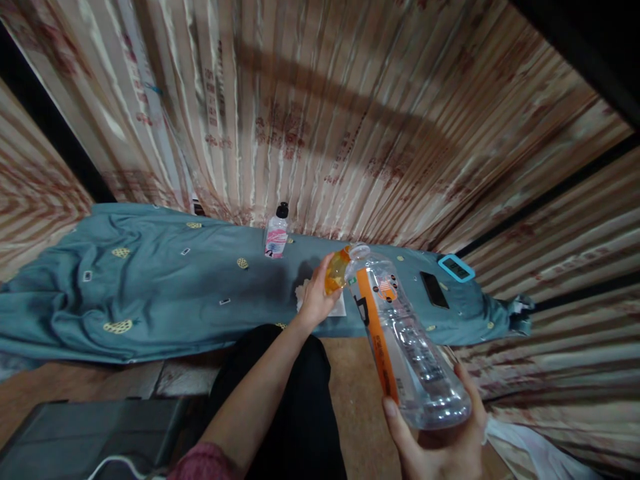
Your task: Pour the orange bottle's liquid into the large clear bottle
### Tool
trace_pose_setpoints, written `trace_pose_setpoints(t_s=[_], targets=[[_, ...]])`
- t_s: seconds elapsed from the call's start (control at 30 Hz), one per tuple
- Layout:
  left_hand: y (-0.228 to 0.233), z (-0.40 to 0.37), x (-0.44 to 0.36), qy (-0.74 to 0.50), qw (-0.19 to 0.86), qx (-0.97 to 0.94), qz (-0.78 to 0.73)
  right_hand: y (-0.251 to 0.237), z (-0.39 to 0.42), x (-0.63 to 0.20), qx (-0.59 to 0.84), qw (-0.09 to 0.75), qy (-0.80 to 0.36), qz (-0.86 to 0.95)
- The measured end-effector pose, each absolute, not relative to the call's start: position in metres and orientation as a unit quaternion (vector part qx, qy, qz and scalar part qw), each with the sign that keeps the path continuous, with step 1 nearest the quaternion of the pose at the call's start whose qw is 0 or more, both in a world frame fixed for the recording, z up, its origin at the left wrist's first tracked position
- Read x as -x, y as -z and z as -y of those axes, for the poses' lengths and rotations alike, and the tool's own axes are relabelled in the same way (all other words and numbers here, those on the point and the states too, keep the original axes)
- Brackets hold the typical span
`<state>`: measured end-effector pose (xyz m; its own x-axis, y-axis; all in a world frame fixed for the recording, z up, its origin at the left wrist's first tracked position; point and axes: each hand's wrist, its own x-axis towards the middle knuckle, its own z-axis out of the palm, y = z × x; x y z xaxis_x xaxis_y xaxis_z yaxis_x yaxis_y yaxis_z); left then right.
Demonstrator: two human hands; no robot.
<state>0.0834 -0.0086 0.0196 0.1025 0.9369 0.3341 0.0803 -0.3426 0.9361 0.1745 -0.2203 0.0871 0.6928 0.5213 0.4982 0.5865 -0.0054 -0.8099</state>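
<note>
My left hand (316, 301) is closed round a small amber see-through container (337, 270), whose exact kind I cannot make out. In my right hand (443, 448) is the base of a large clear plastic bottle (417, 347) with an orange and white label. The bottle tilts, its uncapped-looking mouth pointing up and left, right beside the amber container; whether the two touch I cannot tell. Beneath my left hand lies something white and flat (340, 307), like paper or tissue, partly hidden.
A blue-green cloth (165, 287) covers a narrow surface. On it stand a small black-capped bottle (277, 232), a dark phone (434, 290) and a blue-rimmed digital clock (456, 268). Pleated curtains (310, 133) hang behind. A grey case (90, 440) sits at lower left.
</note>
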Motion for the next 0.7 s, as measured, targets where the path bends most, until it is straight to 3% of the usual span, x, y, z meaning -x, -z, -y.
trace_pose_setpoints(t_s=[0.7], targets=[[-0.0193,0.0067,-0.0843,-0.528,0.406,-0.619,-0.416,-0.0933,0.2184,-0.1670,0.714,0.607,-0.015,0.348]])
